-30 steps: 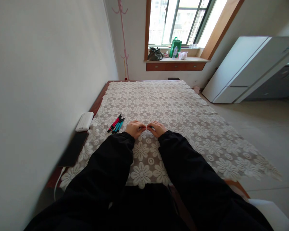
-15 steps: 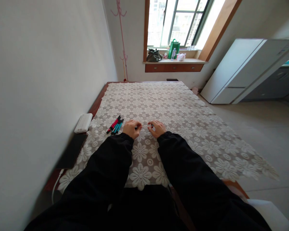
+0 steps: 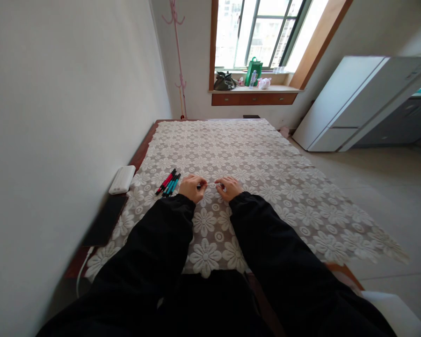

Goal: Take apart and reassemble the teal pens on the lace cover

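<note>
My left hand (image 3: 192,187) and right hand (image 3: 228,187) sit close together over the lace cloth (image 3: 266,164), each pinching one end of a thin pale pen (image 3: 210,185) that spans the small gap between them. The fingers of both hands are curled tight on it; what the pen's ends look like is too small for me to tell. Just left of my left hand lies a bunch of red and teal pens (image 3: 168,182) on the cloth. Further left, by the wall, I see a white box (image 3: 122,179) and a black slab (image 3: 105,220).
</note>
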{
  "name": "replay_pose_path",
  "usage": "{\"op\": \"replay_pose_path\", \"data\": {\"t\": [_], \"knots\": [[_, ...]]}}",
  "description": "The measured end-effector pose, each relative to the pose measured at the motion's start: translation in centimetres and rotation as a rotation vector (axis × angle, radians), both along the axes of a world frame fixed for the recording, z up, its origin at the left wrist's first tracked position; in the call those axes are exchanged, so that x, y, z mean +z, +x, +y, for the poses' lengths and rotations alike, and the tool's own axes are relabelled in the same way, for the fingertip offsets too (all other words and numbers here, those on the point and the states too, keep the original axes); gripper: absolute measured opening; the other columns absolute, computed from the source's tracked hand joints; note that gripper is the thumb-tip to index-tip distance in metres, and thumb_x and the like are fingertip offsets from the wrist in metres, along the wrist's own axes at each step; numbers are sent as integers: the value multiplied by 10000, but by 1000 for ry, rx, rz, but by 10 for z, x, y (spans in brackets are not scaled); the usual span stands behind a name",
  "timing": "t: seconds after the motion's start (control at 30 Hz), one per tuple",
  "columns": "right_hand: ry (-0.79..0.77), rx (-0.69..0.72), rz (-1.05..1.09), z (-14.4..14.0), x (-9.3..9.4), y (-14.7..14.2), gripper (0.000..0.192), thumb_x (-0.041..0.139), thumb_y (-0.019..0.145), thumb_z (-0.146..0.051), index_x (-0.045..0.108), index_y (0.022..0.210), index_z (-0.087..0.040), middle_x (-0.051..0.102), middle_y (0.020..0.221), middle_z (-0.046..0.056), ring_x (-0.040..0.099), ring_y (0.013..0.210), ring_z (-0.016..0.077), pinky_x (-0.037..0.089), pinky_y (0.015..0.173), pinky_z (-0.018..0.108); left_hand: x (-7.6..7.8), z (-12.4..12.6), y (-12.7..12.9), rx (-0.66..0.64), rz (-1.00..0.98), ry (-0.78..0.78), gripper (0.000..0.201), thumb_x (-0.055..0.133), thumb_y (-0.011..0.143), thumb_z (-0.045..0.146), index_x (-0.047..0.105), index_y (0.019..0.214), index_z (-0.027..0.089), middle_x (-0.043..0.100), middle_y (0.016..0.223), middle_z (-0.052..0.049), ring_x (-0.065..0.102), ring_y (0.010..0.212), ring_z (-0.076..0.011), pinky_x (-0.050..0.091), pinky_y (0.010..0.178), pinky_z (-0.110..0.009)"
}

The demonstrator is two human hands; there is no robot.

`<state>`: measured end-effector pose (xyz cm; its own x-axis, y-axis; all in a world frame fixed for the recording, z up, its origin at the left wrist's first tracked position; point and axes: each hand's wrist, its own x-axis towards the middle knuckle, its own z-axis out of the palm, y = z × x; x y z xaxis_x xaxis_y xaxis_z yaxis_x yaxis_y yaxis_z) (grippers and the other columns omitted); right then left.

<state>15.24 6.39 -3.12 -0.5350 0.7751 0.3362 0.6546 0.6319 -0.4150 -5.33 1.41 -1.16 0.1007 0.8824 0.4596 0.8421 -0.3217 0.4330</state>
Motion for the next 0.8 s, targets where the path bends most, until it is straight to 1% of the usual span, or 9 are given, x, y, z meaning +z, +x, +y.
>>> {"op": "replay_pose_path", "data": {"t": [0.07, 0.17, 0.27, 0.33, 0.4, 0.53, 0.63, 0.8], "knots": [[10, 50, -19, -2, 0, 0, 241, 541, 877, -234, 674, 1077, -211, 698, 932, 55, 595, 962, 226, 399, 903, 372, -1, 0, 0, -28, 7, 6, 64, 652, 836, 269, 704, 826, 234, 738, 852, -15, 627, 945, -223, 452, 905, -383], [13, 129, 2, -3, -1, -1, 363, 482, 845, -131, 619, 1176, -191, 693, 1030, 79, 598, 1012, 230, 407, 942, 386, -1, 0, 2, -87, 28, -5, 84, 642, 850, 289, 705, 843, 233, 742, 861, -19, 628, 943, -221, 448, 922, -387], [-22, 158, 86, -3, -4, -2, 438, 452, 813, -89, 546, 1233, -176, 679, 997, 76, 613, 976, 214, 444, 931, 359, 1, -1, 3, -106, 33, -15, 103, 628, 861, 299, 704, 860, 230, 744, 874, -28, 630, 952, -225, 452, 921, -389], [-55, 154, 138, -1, -5, -3, 408, 446, 826, -103, 529, 1213, -200, 671, 981, 59, 621, 939, 197, 470, 897, 331, 2, -1, 3, -108, 33, -23, 107, 617, 865, 291, 702, 867, 225, 740, 874, -32, 630, 956, -227, 457, 919, -389], [-80, 138, 150, 1, -5, -2, 324, 458, 845, -127, 545, 1144, -217, 671, 987, 56, 626, 929, 194, 485, 872, 320, 2, -1, 3, -109, 35, -36, 104, 612, 863, 277, 701, 869, 223, 735, 876, -37, 629, 959, -229, 461, 918, -390], [-63, 118, 104, 5, -5, 0, 173, 506, 857, -158, 589, 997, -215, 680, 979, 68, 620, 956, 213, 481, 898, 347, 2, 0, 2, -99, 31, -60, 88, 614, 844, 234, 699, 865, 223, 732, 893, -40, 628, 963, -230, 468, 915, -384], [-52, 134, 110, 7, -6, 1, 167, 505, 870, -155, 606, 986, -220, 683, 1002, 71, 616, 975, 208, 476, 913, 343, 1, 1, 1, -111, 17, -57, 88, 615, 839, 226, 700, 862, 222, 731, 890, -35, 628, 955, -225, 472, 910, -378], [-57, 146, 116, 7, -8, 1, 170, 503, 881, -150, 610, 999, -211, 686, 1016, 76, 621, 975, 205, 479, 908, 334, -2, 2, -1, -103, 4, -57, 101, 630, 855, 279, 713, 872, 224, 739, 893, -37, 634, 960, -223, 471, 922, -379]]}}
